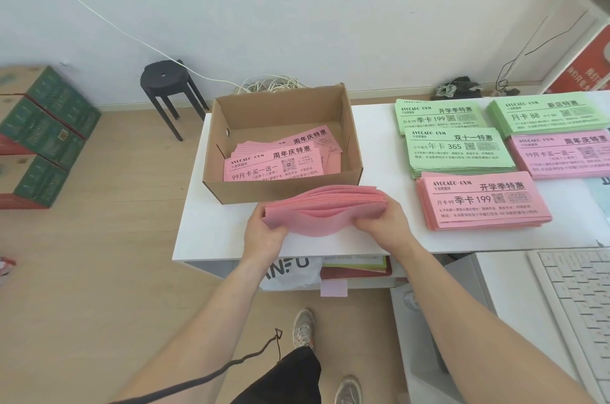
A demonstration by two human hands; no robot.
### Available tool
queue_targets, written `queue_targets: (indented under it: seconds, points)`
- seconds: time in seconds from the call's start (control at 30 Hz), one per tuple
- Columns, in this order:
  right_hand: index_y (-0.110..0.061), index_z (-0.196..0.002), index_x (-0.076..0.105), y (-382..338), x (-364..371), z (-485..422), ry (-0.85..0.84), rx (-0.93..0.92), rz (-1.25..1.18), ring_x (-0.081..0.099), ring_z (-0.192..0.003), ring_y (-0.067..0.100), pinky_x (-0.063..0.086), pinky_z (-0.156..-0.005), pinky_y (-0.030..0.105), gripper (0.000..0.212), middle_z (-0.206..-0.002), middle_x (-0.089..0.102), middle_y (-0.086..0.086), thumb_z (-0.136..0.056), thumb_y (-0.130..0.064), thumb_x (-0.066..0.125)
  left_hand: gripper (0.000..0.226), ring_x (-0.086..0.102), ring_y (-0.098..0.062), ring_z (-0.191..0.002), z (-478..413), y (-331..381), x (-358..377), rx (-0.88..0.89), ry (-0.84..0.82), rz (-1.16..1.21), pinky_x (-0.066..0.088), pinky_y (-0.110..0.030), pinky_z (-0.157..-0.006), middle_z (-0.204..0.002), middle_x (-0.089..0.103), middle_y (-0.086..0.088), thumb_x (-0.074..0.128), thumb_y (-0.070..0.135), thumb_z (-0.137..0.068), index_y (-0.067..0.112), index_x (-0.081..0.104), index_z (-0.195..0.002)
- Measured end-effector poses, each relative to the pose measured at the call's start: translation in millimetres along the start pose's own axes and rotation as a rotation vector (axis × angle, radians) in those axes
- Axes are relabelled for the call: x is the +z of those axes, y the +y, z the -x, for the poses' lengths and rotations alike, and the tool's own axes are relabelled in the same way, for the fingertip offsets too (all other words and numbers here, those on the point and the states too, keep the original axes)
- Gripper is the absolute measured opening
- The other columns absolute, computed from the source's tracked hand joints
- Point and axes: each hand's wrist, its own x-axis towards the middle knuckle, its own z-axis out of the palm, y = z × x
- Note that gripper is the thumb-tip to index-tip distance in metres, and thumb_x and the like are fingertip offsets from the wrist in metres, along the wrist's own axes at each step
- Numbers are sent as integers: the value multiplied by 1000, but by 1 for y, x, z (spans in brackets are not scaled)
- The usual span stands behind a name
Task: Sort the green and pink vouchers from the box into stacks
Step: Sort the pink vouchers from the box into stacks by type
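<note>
Between left hand (pixel 268 232) and right hand (pixel 383 222), pink vouchers (pixel 325 205) run sideways

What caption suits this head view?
Bowed bundle of pink vouchers gripped by left hand and right hand before the cardboard box.

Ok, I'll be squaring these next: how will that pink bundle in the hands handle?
Probably floppy: the bundle bows and fans between the left hand and right hand. Likely slippery: its sheets splay apart. Seems light, gripped only at its ends.
</note>
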Motion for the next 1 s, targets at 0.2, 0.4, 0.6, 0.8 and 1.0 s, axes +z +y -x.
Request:
queue_targets:
  seconds: [0.2,0.4,0.6,0.8,1.0]
  points:
    - [-28,-100,74,-4,4,1,-10,0,99,71,-91,5,56,-78,25,38,-93,76,-14,-78,3,71,35,60,-10,-99,-7,-6,-1,7,-67,-201,46,-24,-77,-104,65,12,58,7,-88,25,54,-117]
    - [-32,-102,72,-11,-13,1,-53,25,475,60,-98,18,49,-84,34,22,-102,59,-4,-84,-22,65,35,62,-24,-102,-11,-5,-28,154,-145,-611,48,-37,-90,-118,59,-1,58,22,-92,24,61,-127]
    - [-36,-117,66,-37,-24,0,-152,78,681,66,-90,25,53,-82,36,24,-108,58,4,-93,-35,63,32,75,-16,-70,-9,8,-33,30,-221,-292,59,-29,-68,-112,69,0,51,2,-93,19,66,-116]
    - [-14,-119,64,-43,-32,-3,-172,186,355,69,-87,27,63,-78,39,39,-117,65,12,-84,4,64,46,76,-16,-89,-15,12,-35,-89,-228,-95,59,-32,-89,-101,74,-6,39,-12,-89,11,68,-116]
    - [-5,-111,70,-47,-40,-1,-239,241,174,75,-87,20,61,-84,27,53,-115,68,23,-85,23,34,54,76,-27,-94,-14,22,-44,-278,-289,118,61,-27,-78,-113,72,-14,25,-20,-84,2,69,-107]
